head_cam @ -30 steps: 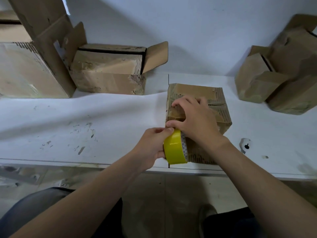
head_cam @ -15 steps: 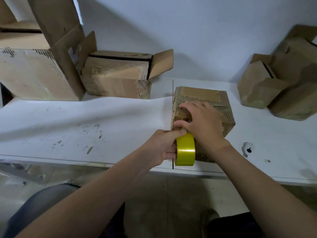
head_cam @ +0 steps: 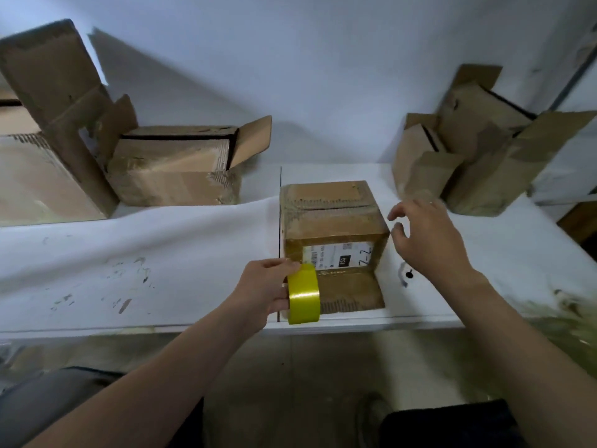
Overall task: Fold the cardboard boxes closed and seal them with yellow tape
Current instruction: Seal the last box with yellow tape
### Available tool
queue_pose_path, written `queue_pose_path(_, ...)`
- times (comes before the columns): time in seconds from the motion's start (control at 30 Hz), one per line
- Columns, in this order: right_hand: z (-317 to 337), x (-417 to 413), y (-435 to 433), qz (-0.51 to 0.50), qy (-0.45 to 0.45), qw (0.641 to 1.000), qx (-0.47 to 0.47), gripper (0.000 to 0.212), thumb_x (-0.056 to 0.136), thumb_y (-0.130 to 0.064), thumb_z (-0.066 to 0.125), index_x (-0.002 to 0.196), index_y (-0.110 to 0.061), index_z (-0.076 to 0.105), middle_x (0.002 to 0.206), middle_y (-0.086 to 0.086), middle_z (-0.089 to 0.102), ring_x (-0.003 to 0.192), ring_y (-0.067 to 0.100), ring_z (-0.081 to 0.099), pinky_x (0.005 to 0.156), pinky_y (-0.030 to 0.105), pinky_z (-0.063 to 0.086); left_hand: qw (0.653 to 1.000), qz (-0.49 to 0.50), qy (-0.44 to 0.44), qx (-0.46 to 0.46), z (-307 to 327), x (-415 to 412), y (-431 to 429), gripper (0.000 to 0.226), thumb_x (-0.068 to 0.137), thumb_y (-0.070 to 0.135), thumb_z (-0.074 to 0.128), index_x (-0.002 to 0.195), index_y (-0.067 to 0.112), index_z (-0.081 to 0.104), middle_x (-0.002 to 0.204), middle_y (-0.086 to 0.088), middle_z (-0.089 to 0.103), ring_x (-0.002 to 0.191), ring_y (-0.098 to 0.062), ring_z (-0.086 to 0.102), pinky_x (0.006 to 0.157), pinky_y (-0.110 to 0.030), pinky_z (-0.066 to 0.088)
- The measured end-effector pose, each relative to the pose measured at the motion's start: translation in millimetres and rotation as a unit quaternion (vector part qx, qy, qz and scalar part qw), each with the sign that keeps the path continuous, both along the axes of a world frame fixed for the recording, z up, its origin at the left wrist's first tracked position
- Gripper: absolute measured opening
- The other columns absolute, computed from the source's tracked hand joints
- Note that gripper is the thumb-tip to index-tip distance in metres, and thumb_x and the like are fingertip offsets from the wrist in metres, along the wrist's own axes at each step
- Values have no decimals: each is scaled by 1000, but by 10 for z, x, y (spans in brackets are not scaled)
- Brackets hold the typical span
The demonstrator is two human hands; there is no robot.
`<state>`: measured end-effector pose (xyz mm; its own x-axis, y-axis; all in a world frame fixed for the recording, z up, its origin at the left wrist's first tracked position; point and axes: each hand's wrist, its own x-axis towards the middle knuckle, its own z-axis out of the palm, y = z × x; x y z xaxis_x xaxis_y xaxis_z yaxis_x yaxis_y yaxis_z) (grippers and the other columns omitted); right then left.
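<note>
The left hand's fingers (head_cam: 280, 302) are curling round the one roll of yellow tape (head_cam: 304, 294), with the thumb lying over its top edge. The left hand (head_cam: 263, 286) is gripping the roll upright at the near left corner of the small cardboard box (head_cam: 332, 215). Whether any strip is sticking to the cardboard cannot be told.

The right hand's fingers (head_cam: 400, 213) are spreading in a loose curl and holding nothing. The right hand (head_cam: 431, 240) is hovering just beside the box's right side, apart from it.

The small box is sitting near the front edge of the white table (head_cam: 161, 253), at the middle. Its top flaps are lying folded down with a dark slit between them. One near flap (head_cam: 350, 292) is lying flat on the table, and one white shipping label (head_cam: 339, 256) is showing on the near face.

Two more boxes are standing at the far left, touching each other: a large open box (head_cam: 38, 182) and a lower open box (head_cam: 174, 169) with flaps sticking out. At the far right, a cluster of open boxes (head_cam: 478, 156) is leaning against the wall (head_cam: 323, 59); at least two are there, the exact count being unclear. One small dark hole (head_cam: 409, 274) is showing in the table below the right hand.
</note>
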<state>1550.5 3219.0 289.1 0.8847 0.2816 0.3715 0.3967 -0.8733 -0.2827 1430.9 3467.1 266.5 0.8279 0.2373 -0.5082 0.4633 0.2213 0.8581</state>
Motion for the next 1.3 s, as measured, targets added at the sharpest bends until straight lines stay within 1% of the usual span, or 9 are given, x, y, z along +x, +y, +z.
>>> queue_pose_path(0.1,-121,93,-362,-39,65,995,-65,30,93,-13,58,117,-30,54,123,-3,59,101,22,56,70,37,46,998,48,3,49,15,62,-31,21,97,20,67,114,8,67,100,-10,76,85,-31,76,77,-46,63)
queue_pose_path(0.2,-312,136,-521,-20,184,972,-148,45,97,-8,55,133,-36,58,144,-6,52,120,25,54,89,43,53,997,66,14,36,43,90,-9,17,95,15,68,108,6,69,88,-10,78,72,-27,77,58,-36,61)
queue_pose_path(0.3,-513,171,-593,15,254,950,-181,45,97,-12,57,135,-36,61,143,-6,56,127,24,53,103,42,48,997,62,10,50,19,66,-30,18,95,19,68,111,9,68,94,-9,77,73,-25,77,56,-33,60)
queue_pose_path(0.43,-659,209,-675,26,243,956,-165,26,93,-30,70,119,-29,70,117,-1,62,98,22,59,88,37,51,996,78,2,51,-34,17,-94,22,98,25,66,117,14,64,106,-8,73,88,-30,75,70,-40,63)
queue_pose_path(0.53,-644,167,-760,21,264,960,-95,17,92,-30,71,108,-29,68,111,-3,68,90,16,59,83,35,51,995,86,-3,51,-45,-1,-170,20,99,27,64,117,18,62,105,-5,72,89,-29,74,58,-34,61)
queue_pose_path(0.77,69,-258,-309,239,247,938,38,15,102,-40,54,111,-53,53,96,-43,58,89,-10,58,68,7,43,996,92,0,14,-39,48,-332,28,101,25,61,125,13,59,109,-10,72,91,-31,74,71,-43,64)
queue_pose_path(0.93,310,-331,243,280,194,937,73,15,101,-40,56,111,-49,49,94,-32,60,85,-6,57,64,11,41,994,96,15,-53,-104,16,-389,33,98,32,64,127,16,60,114,-10,71,98,-32,72,83,-50,62)
queue_pose_path(1.07,296,-287,697,320,133,938,23,14,93,-39,69,107,-42,67,100,-23,61,94,4,51,75,27,45,995,76,10,-60,-151,-41,-367,40,96,35,67,130,16,58,116,-10,69,98,-31,72,74,-44,63)
queue_pose_path(1.3,95,-140,864,361,136,922,9,19,95,-21,66,112,-30,70,111,-17,63,103,7,48,87,26,40,995,37,-11,-94,-201,-132,-307,37,87,30,78,121,25,62,116,-11,69,92,-29,76,63,-35,60)
